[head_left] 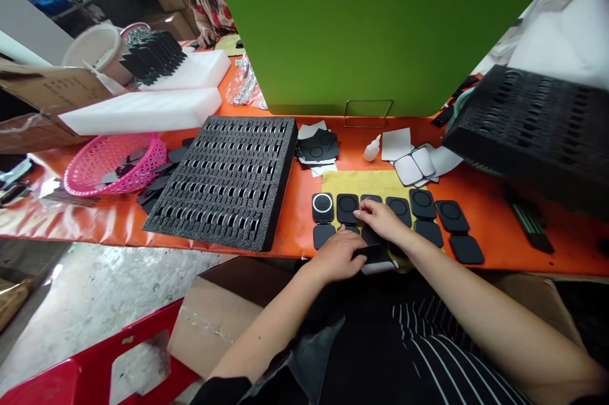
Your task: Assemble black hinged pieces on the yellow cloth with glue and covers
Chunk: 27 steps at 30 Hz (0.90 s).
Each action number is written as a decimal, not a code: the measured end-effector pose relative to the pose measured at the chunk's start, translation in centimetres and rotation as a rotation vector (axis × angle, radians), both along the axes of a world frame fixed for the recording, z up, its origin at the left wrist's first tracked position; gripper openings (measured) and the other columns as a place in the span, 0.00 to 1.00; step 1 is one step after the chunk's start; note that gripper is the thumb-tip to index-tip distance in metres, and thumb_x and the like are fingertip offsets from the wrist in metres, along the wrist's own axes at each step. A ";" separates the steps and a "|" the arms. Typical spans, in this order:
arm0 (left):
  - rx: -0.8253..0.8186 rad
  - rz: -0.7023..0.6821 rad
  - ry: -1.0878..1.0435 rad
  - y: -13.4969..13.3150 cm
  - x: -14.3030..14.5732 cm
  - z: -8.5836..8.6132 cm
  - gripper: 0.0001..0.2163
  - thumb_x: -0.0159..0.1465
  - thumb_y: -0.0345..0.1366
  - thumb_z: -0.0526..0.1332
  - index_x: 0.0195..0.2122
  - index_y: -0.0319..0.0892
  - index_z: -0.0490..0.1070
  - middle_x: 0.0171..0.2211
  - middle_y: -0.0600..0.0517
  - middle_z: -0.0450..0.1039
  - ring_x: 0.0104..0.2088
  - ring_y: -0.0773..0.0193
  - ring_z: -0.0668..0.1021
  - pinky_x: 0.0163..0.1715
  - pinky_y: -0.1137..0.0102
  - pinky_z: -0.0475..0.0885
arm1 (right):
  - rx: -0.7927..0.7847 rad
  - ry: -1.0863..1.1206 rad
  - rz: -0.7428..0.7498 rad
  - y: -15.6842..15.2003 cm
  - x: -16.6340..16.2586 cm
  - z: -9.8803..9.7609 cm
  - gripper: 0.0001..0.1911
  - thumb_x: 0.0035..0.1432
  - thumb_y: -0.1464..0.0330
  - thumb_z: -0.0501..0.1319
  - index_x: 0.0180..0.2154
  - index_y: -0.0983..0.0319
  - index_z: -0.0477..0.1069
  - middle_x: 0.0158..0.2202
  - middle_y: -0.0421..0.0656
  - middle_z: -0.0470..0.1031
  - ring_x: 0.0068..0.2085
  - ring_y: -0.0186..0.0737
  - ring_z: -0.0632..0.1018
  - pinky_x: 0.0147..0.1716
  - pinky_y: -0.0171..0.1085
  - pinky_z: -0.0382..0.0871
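Observation:
Several black two-panel folding pads, most with a ring outline on the upper panel, lie in a row on a yellow cloth (352,180) and the orange table. The leftmost folding pad (323,207) shows a pale ring and a textured centre. My left hand (339,256) is closed around thin black sheets (373,255) with a white underside, low by the table edge. Above it, my right hand (383,221) has its fingertips drawn together at the edge of a ringed pad (347,208); whatever is between them is too small to make out.
A black foam tray (221,173) with rows of slotted pieces lies left, beside a pink basket (117,167). Another foam tray (533,132) stands right. A small white bottle (372,148) and loose sheets (318,146) sit before a green panel (380,30). A person's hand (206,35) shows behind.

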<state>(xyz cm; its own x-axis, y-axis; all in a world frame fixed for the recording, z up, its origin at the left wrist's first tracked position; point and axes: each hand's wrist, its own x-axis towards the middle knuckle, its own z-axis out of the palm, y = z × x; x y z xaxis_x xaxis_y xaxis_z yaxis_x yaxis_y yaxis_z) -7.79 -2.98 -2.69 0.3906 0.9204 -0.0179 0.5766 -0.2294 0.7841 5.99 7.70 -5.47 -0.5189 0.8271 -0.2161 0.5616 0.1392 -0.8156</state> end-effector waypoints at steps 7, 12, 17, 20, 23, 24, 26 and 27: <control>0.006 -0.004 0.013 0.0 0.0 -0.1 0.08 0.56 0.31 0.56 0.36 0.43 0.69 0.37 0.51 0.72 0.41 0.61 0.72 0.56 0.60 0.49 | 0.008 -0.007 0.020 0.0 0.0 0.1 0.11 0.51 0.59 0.53 0.24 0.60 0.60 0.21 0.36 0.62 0.25 0.33 0.63 0.25 0.32 0.55; 0.015 -0.016 0.033 0.0 -0.1 -0.2 0.07 0.56 0.31 0.55 0.36 0.43 0.69 0.37 0.51 0.72 0.41 0.61 0.72 0.56 0.60 0.49 | 0.012 -0.002 0.032 0.0 0.0 0.0 0.12 0.52 0.60 0.53 0.24 0.60 0.59 0.22 0.36 0.61 0.25 0.33 0.63 0.25 0.31 0.55; 0.009 -0.036 0.079 0.1 0.0 0.0 0.07 0.56 0.32 0.56 0.37 0.42 0.68 0.37 0.52 0.72 0.42 0.62 0.71 0.56 0.61 0.50 | 0.017 -0.031 0.034 0.1 -0.1 -0.1 0.12 0.51 0.60 0.53 0.23 0.61 0.59 0.21 0.36 0.61 0.25 0.32 0.63 0.25 0.31 0.54; 0.004 -0.036 0.097 0.1 0.0 0.1 0.08 0.56 0.31 0.55 0.37 0.43 0.68 0.37 0.52 0.72 0.42 0.62 0.71 0.56 0.61 0.50 | 0.017 -0.037 0.036 0.1 0.0 -0.1 0.11 0.51 0.60 0.53 0.23 0.61 0.58 0.21 0.35 0.61 0.25 0.32 0.63 0.25 0.31 0.54; 0.008 -0.040 0.094 0.1 -0.1 0.1 0.08 0.56 0.31 0.55 0.37 0.43 0.68 0.37 0.52 0.72 0.42 0.62 0.71 0.56 0.61 0.49 | 0.020 -0.042 0.039 0.1 0.0 0.0 0.11 0.51 0.60 0.53 0.24 0.61 0.59 0.21 0.35 0.61 0.24 0.32 0.62 0.25 0.31 0.54; 0.011 -0.041 0.092 0.1 -0.1 0.1 0.08 0.56 0.31 0.55 0.37 0.43 0.68 0.37 0.52 0.72 0.42 0.62 0.71 0.56 0.61 0.49 | 0.020 -0.044 0.041 0.1 0.0 0.0 0.11 0.51 0.60 0.53 0.24 0.61 0.59 0.21 0.35 0.61 0.24 0.32 0.63 0.25 0.31 0.54; 0.016 -0.044 0.087 0.1 -0.1 0.0 0.08 0.56 0.31 0.55 0.37 0.42 0.68 0.37 0.52 0.72 0.42 0.63 0.71 0.57 0.61 0.49 | 0.022 -0.049 0.041 0.2 -0.1 0.1 0.11 0.51 0.61 0.53 0.24 0.61 0.59 0.21 0.35 0.61 0.24 0.32 0.63 0.25 0.31 0.54; 0.018 -0.044 0.086 0.1 -0.1 -0.1 0.07 0.56 0.31 0.55 0.37 0.42 0.68 0.37 0.52 0.72 0.42 0.63 0.71 0.57 0.61 0.49 | 0.023 -0.053 0.041 0.2 -0.1 0.1 0.11 0.51 0.61 0.53 0.24 0.61 0.60 0.21 0.36 0.62 0.24 0.32 0.63 0.25 0.31 0.54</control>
<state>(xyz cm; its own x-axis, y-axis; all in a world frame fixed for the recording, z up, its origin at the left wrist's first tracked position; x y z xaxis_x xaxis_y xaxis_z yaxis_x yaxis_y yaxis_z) -7.91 -2.89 -2.76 0.4282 0.9029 -0.0369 0.6308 -0.2694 0.7277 5.90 7.85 -5.39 -0.5408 0.8104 -0.2252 0.5971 0.1814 -0.7814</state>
